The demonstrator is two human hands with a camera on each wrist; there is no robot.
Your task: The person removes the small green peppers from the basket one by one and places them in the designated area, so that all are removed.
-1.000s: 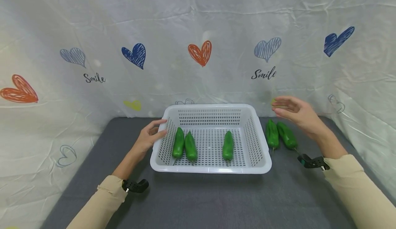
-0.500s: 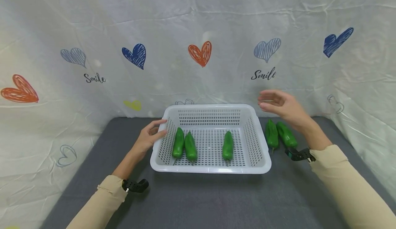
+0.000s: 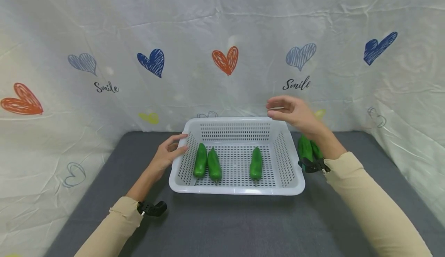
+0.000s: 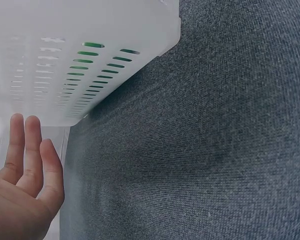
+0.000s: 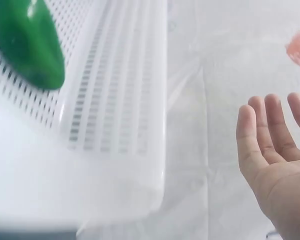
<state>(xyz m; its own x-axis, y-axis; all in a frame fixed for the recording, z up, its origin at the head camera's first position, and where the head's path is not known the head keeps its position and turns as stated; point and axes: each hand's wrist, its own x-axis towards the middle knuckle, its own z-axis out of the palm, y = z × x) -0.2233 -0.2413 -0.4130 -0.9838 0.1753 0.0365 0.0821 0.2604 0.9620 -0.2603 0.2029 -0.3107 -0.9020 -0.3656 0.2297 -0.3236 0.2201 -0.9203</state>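
A white plastic basket (image 3: 236, 190) with slotted walls stands on the dark cloth. Inside it lie two green chili peppers (image 3: 200, 160) (image 3: 214, 164) on the left and one more chili pepper (image 3: 256, 163) right of the middle. My left hand (image 3: 167, 153) rests at the basket's left rim, fingertips right at the edge; the left wrist view shows its fingers (image 4: 33, 150) nearly straight beside the outer wall. Over the back right corner hovers my right hand (image 3: 292, 114), fingers loosely bent and nothing in them. The right wrist view shows that hand (image 5: 282, 170) beside the basket's wall.
Right of the basket, two more green chili peppers (image 3: 306, 149) lie on the dark cloth (image 3: 236, 226), partly hidden by my right forearm. A white curtain (image 3: 187, 29) printed with hearts hangs close behind the basket.
My right hand has moved left and slightly up, from above the loose chili peppers to the basket's back right corner. The left hand, the basket and the chili peppers have stayed put.
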